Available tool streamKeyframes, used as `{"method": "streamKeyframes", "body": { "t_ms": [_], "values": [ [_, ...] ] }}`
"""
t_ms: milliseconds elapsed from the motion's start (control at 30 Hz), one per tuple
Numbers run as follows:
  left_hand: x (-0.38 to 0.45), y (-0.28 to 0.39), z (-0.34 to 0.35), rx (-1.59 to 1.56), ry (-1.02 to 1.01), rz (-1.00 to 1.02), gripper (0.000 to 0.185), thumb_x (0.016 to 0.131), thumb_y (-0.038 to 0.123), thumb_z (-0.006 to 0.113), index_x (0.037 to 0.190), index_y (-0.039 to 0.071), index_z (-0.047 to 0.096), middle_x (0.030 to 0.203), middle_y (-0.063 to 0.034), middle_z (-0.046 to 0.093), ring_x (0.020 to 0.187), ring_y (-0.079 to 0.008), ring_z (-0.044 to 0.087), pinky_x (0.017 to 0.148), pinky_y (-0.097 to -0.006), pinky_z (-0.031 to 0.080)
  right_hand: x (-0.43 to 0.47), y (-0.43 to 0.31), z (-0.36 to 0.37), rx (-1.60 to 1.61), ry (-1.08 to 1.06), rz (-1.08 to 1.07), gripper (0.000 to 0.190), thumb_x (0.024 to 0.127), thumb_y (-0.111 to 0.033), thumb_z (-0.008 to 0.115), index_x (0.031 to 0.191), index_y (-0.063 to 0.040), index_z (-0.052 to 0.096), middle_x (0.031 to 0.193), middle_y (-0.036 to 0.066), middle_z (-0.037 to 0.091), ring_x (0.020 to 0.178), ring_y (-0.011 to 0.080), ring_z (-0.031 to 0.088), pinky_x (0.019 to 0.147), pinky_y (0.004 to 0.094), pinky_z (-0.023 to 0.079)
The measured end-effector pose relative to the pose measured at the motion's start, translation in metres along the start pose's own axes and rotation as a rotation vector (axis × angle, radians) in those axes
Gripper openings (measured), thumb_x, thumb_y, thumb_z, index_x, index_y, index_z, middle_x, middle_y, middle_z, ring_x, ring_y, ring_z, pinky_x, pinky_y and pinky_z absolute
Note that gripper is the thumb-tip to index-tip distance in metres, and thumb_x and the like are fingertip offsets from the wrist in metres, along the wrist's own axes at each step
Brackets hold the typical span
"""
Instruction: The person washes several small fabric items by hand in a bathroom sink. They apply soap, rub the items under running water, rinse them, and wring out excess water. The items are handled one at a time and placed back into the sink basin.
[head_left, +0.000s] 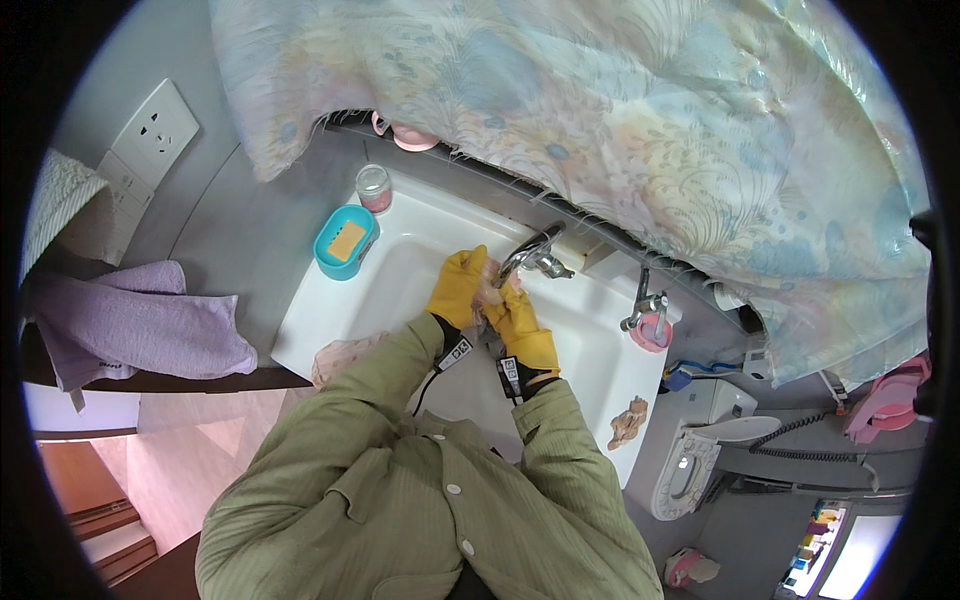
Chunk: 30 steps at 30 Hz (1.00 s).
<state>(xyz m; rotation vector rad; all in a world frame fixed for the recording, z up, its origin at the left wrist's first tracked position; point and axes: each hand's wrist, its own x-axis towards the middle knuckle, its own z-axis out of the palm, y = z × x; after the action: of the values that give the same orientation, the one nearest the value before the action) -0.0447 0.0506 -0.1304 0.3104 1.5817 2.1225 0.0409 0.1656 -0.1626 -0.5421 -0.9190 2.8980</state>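
My left hand (454, 291) and my right hand (526, 328), both in yellow rubber gloves, meet over the white sink (397, 279) beneath a curved chrome faucet (534, 246). Between them is a wet, thin pinkish cloth (487, 291), gripped from either side. A greyish part hangs lower, between the wrists. Whether water is running is hard to tell. Another pale pink patterned cloth (341, 360) lies on the sink's left front rim, partly covered by my left sleeve. On the right rim rests a crumpled brownish cloth (628, 424).
A teal soap dish (330, 261) holding a yellow soap bar (346, 241) stands at the left rim near a glass jar (373, 189). A second tap (646, 306) and pink dish (652, 339) are at right. A patterned curtain (570, 105) hangs beyond; a purple towel (150, 322) lies left.
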Motion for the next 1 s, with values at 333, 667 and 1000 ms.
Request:
{"method": "streamKeyframes", "body": {
  "t_ms": [333,667,1000],
  "values": [
    [-0.008,0.001,0.002,-0.458,-0.032,-0.399,0.053,0.104,0.042,0.040,0.113,-0.008,0.056,0.097,-0.0169,0.066,0.074,-0.0238,0.065,0.062,-0.0360,0.054,0.033,0.010,-0.044,-0.214,0.161,-0.186,0.043,0.101,-0.040,0.051,0.127,-0.006,0.056,0.115,0.009,0.063,0.102,0.0215,0.060,0.084,0.0349,0.051],
    [0.014,-0.060,0.001,-0.933,-0.253,-0.661,0.055,0.102,0.047,0.037,0.134,0.003,0.046,0.129,-0.0156,0.055,0.118,-0.0300,0.052,0.105,-0.0434,0.039,0.018,0.018,-0.009,-0.738,0.260,-0.538,0.044,0.098,-0.038,0.058,0.123,-0.002,0.054,0.110,0.006,0.060,0.099,0.0193,0.053,0.088,0.0328,0.043],
    [0.006,-0.045,0.013,-0.434,-0.017,-0.371,0.037,0.095,0.040,0.055,0.104,0.004,0.063,0.095,-0.0127,0.068,0.088,-0.0296,0.065,0.075,-0.0401,0.051,0.008,-0.009,0.063,-1.201,0.452,-0.197,0.051,0.089,-0.044,0.069,0.105,0.002,0.055,0.085,0.014,0.062,0.076,0.0287,0.060,0.072,0.0393,0.049]
  ]
}}
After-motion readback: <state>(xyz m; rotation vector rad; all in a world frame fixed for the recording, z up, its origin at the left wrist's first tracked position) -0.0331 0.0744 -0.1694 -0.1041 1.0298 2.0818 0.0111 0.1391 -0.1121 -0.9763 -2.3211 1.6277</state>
